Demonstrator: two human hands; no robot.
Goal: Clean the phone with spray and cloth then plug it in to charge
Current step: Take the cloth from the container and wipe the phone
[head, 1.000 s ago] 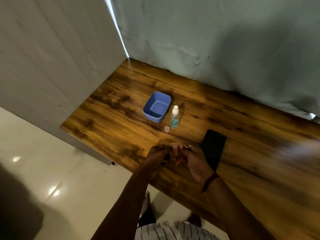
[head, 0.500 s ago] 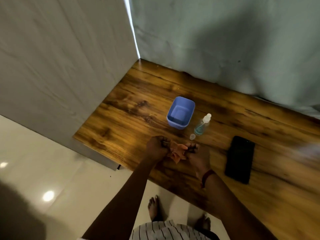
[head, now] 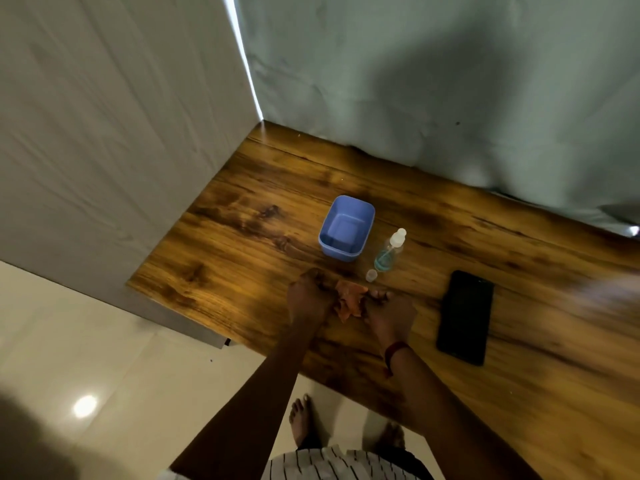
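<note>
Phone (head: pixel 464 317) lies flat on the tabletop (head: pixel 221 258) as the left hand (head: pixel 308 301) and right hand (head: pixel 391 315) each hold a crumpled orange cloth (head: pixel 349 301) in a closed grip.

cloth (head: pixel 349 301): ends hidden inside left grip (head: pixel 308 301) and right grip (head: pixel 389 311).
bench (head: pixel 225 265): lower right cut off by the frame edge, smeared with blur at right.
small cap (head: pixel 371 274): too small to make out.
</note>
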